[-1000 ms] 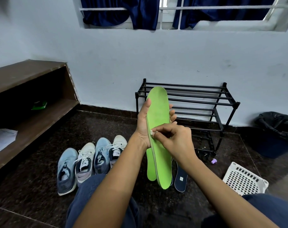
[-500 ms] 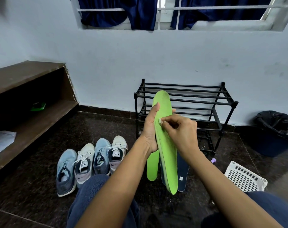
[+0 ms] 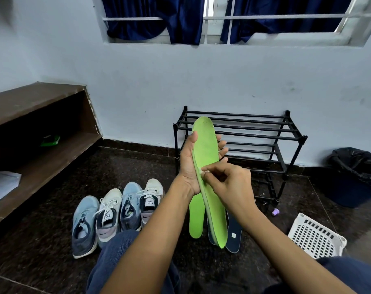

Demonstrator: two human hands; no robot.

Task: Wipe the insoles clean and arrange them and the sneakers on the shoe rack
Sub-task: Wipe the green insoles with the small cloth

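Left hand [image 3: 186,166] wraps the green insole [image 3: 204,143] mid-length, toe toward 12 o'clock, in front of the shoe rack [image 3: 254,126]. Right hand [image 3: 235,183] pinches a small white wipe [image 3: 202,171] on its edge. Looks light, floppy foam: support mid-span. Sneakers [image 3: 119,213] at 10 o'clock.

Open floor [image 3: 133,166] between sneakers [image 3: 108,209] and shoe rack [image 3: 254,134]; basket [image 3: 316,236] rightward.

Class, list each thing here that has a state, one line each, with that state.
Held insole: upright, gripped by left hand.
Right hand: pinching a white wipe against it.
Sneakers: in a row on the floor.
Other insoles: lying on the floor.
Bin: lined with a black bag.
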